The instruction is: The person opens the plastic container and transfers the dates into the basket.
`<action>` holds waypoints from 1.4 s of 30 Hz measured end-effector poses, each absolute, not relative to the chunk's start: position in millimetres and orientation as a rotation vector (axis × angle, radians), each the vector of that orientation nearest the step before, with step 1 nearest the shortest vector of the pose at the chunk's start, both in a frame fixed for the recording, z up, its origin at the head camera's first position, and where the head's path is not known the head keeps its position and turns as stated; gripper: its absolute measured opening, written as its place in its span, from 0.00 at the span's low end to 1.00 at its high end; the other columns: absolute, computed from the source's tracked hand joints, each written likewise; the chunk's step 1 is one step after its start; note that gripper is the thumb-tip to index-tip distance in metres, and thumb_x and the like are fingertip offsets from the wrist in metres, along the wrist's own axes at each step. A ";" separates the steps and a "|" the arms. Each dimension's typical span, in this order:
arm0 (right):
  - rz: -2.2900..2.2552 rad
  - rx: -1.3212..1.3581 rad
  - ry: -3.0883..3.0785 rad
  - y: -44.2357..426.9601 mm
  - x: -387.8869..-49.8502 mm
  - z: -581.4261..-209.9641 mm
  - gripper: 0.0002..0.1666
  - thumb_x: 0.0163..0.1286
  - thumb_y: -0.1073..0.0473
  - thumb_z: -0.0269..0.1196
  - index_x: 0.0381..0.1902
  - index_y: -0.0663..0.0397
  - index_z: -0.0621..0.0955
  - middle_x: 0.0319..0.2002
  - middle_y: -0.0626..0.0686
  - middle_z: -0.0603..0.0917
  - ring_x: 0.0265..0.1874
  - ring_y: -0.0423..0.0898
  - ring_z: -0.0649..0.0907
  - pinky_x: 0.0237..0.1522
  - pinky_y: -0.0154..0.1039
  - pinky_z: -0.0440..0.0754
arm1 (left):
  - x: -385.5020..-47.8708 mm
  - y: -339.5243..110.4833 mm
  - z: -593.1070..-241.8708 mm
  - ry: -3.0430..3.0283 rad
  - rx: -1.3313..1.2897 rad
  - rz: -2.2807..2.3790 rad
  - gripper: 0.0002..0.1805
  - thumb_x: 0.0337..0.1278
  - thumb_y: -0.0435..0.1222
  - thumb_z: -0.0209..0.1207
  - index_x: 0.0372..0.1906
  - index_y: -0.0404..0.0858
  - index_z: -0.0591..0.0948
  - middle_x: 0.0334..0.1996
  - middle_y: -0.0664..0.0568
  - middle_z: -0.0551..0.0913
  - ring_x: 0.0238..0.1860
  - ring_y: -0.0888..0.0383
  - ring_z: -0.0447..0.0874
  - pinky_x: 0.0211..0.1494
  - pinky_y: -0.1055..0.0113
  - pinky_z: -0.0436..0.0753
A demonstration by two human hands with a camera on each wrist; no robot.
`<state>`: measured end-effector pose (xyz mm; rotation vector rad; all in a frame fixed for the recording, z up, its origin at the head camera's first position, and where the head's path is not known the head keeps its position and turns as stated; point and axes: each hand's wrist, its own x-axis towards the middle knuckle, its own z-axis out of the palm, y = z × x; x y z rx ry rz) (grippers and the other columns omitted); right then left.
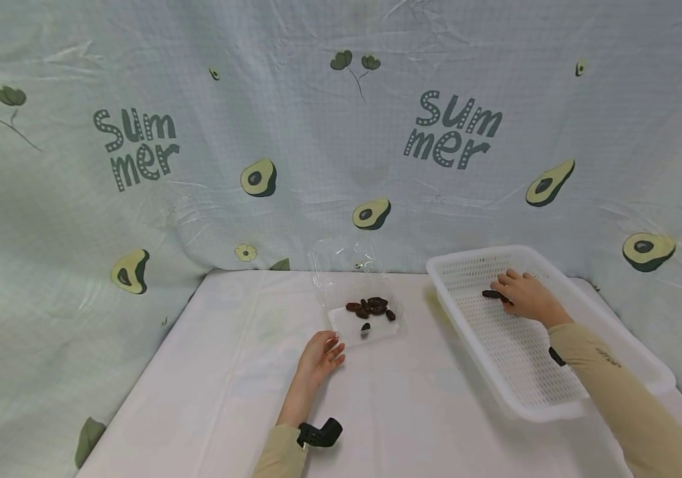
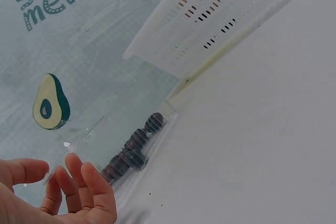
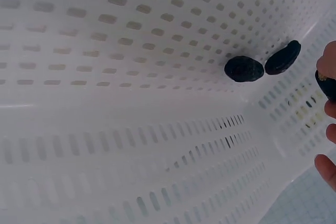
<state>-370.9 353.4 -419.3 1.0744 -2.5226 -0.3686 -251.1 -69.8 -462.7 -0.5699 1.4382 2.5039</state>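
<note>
A right hand (image 1: 522, 297) is pinching a dark date (image 3: 325, 86) inside a white basket (image 1: 468, 338), a morsel probably proving light, softish and best held gently mid-body, while the left hand (image 1: 319, 357) is pinching a clear box (image 1: 346, 324).

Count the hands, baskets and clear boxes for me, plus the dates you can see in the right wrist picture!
Hands: 2 (left hand, right hand)
White basket: 1
Clear box: 1
Dates in the right wrist view: 3 (two loose dates in the basket, one held date)
Total: 7
</note>
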 end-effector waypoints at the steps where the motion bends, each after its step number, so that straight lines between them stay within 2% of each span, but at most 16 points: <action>1: -0.361 1.073 -2.528 353.8 -370.3 -419.7 0.16 0.46 0.63 0.67 0.34 0.55 0.75 0.29 0.53 0.73 0.29 0.48 0.70 0.22 0.41 0.66 | -251.1 -69.6 -462.4 1.438 -0.573 2.503 0.02 0.60 0.33 0.44 0.36 0.38 0.64 0.28 0.53 0.69 0.28 0.61 0.73 0.31 0.70 0.75; 12: -0.386 1.045 -2.518 360.9 -369.7 -421.9 0.20 0.46 0.61 0.69 0.37 0.56 0.75 0.32 0.54 0.75 0.33 0.51 0.73 0.25 0.44 0.72 | -249.9 -69.4 -461.1 1.440 -0.591 2.497 0.04 0.59 0.33 0.45 0.37 0.38 0.64 0.27 0.54 0.70 0.28 0.61 0.73 0.32 0.69 0.75; 25: -0.226 1.072 -2.438 357.2 -361.6 -415.9 0.22 0.42 0.63 0.71 0.37 0.56 0.76 0.32 0.53 0.75 0.31 0.49 0.72 0.21 0.41 0.68 | -249.8 -69.7 -460.9 1.454 -0.587 2.486 0.04 0.59 0.34 0.45 0.37 0.37 0.65 0.27 0.54 0.70 0.28 0.61 0.74 0.31 0.70 0.75; 32: -0.106 1.128 -2.360 337.4 -353.3 -397.5 0.24 0.39 0.63 0.72 0.38 0.56 0.77 0.35 0.54 0.77 0.34 0.50 0.74 0.26 0.45 0.73 | -249.9 -69.7 -461.4 1.447 -0.594 2.482 0.05 0.59 0.33 0.46 0.37 0.37 0.65 0.27 0.54 0.69 0.28 0.61 0.73 0.31 0.70 0.75; 42: 0.021 1.241 -2.230 292.4 -341.5 -364.5 0.25 0.41 0.64 0.70 0.41 0.55 0.77 0.37 0.53 0.77 0.36 0.50 0.74 0.28 0.43 0.72 | -250.1 -69.2 -460.8 1.461 -0.591 2.491 0.02 0.58 0.34 0.46 0.33 0.39 0.66 0.28 0.54 0.70 0.28 0.62 0.74 0.31 0.70 0.75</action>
